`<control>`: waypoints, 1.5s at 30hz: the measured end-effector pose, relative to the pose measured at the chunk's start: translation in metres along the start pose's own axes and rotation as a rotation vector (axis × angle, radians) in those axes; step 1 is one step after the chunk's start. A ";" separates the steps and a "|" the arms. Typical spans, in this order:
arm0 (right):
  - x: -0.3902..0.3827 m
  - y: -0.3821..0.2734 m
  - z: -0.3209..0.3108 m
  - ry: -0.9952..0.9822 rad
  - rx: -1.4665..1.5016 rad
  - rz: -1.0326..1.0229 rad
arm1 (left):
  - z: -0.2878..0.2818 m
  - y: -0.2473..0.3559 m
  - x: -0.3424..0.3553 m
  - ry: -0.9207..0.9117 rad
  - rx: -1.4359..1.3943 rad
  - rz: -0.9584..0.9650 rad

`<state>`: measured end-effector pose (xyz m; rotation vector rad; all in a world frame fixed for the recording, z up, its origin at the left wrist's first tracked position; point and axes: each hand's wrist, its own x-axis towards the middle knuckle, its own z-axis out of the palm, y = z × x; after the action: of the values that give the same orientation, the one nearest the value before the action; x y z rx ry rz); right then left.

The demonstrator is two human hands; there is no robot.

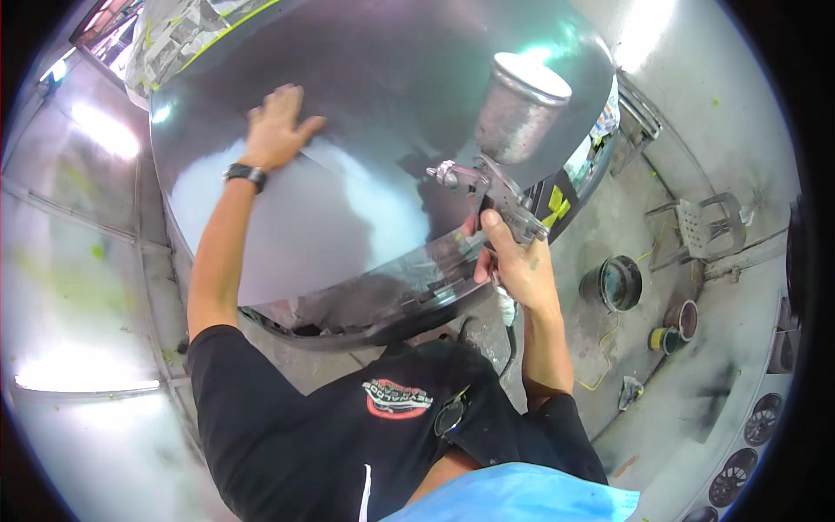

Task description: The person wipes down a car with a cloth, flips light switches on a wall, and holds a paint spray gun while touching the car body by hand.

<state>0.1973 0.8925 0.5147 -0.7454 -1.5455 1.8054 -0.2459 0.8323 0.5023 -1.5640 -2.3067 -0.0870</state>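
A dark car hood (391, 61) fills the space in front of me, with a pale grey-white patch (387, 204) across its near left part. My left hand (280, 130) lies over the hood at the patch's far edge, palm down with the fingers spread. In my right hand (520, 265) is a metal spray gun (491, 187), its nozzle pointing left over the hood. A silver paint cup (520, 113) with a white lid sits on top of the gun. The white hose fitting (506, 309) and dark hose hang below its handle.
Masking paper (187, 39) edged with yellow-green tape covers the car's far left. At right on the floor stand a black bucket (613, 285), a small yellow-rimmed can (665, 339) and a plastic chair (700, 228). Wheels (732, 476) line the lower right wall.
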 end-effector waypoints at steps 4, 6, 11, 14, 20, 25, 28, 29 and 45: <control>0.031 -0.018 0.027 -0.022 -0.113 -0.029 | 0.021 -0.108 -0.044 0.085 -0.048 -0.636; 0.053 -0.026 0.037 -0.009 -0.157 -0.026 | 0.026 -0.101 -0.042 0.092 -0.051 -0.687; 0.101 -0.032 0.064 0.035 -0.171 -0.060 | 0.026 -0.088 -0.045 0.115 -0.045 -0.714; 0.114 -0.029 0.083 -0.029 -0.149 -0.043 | 0.026 -0.088 -0.049 0.142 -0.065 -0.718; 0.113 -0.024 0.126 -0.178 -0.138 -0.012 | 0.026 -0.090 -0.052 0.222 -0.076 -0.667; 0.110 -0.024 0.167 -0.283 -0.115 -0.025 | 0.028 -0.059 -0.071 0.231 -0.106 -0.349; 0.108 -0.024 0.184 -0.296 -0.127 -0.025 | 0.020 0.005 -0.104 0.219 -0.149 0.049; 0.108 -0.024 0.189 -0.316 -0.104 -0.030 | 0.004 0.017 -0.110 0.138 -0.207 0.142; 0.049 -0.035 0.245 -0.221 -0.195 0.013 | 0.028 -0.244 -0.115 0.196 -0.204 -0.860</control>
<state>-0.0176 0.7804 0.5847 -0.6639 -1.8855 1.8136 -0.4371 0.6426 0.4749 -0.4908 -2.6800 -0.6627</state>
